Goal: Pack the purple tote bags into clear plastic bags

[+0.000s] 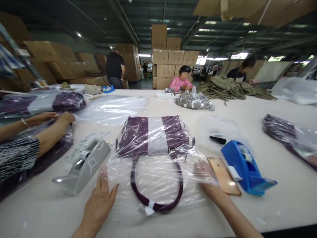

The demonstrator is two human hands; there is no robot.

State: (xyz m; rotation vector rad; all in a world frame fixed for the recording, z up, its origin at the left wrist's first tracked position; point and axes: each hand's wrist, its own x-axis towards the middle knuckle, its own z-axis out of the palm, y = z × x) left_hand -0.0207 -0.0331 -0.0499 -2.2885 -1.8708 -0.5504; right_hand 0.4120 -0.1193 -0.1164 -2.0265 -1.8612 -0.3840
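A dark purple handbag point(138, 134) lies flat in front of me inside a clear plastic bag point(157, 178). A white paper band point(156, 135) wraps its middle, and its rounded handle point(179, 191) points toward me with a small white tag point(149, 209) on it. My left hand point(99, 195) rests open at the plastic's left edge, thumb spread from the fingers. On the right side, my right hand point(204, 172) is under or behind a layer of the plastic, fingers stretched out and apart, beside the handle.
A grey tape dispenser point(91, 165) stands left; a blue tape dispenser point(244, 168) and a gold phone point(224, 175) lie right. Clear plastic sheets point(114, 107) are behind. A co-worker's hands point(55, 120) handle another wrapped purple bag at left. Olive fabric items point(225, 87) are heaped farther back.
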